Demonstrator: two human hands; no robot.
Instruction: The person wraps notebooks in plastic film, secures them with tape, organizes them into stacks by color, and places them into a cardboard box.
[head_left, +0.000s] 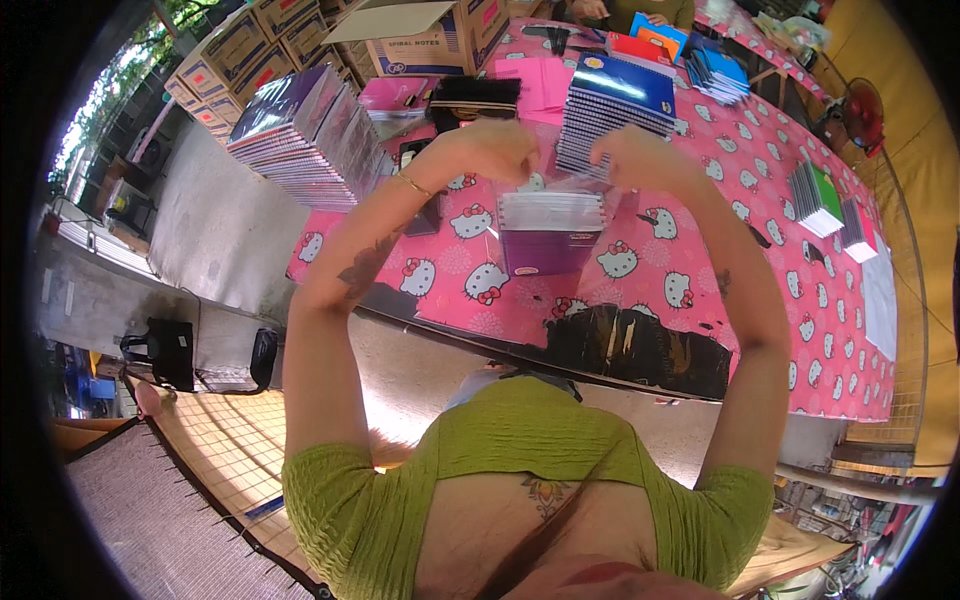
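Note:
A small stack of purple spiral notebooks (550, 250) stands at the middle of the table, its spiral edges up. Clear plastic wrap (572, 186) surrounds its top and stretches up between my hands. My left hand (505, 150), fingers curled, is above the stack's left side and pinches the plastic. On the other side, my right hand (640, 160) is closed on the plastic too; its fingertips are partly blurred. Just behind my hands rises a tall stack of blue-covered spiral notebooks (618, 95).
A tall stack of wrapped notebooks (310, 135) stands at the left, with cardboard boxes (425, 40) behind. Pink sheets (535, 85) lie mid-table. Blue notebooks (718, 75) and green ones (818, 198) sit rightward. The pink tablecloth (720, 270) is torn at the front edge. Another person (650, 12) is across.

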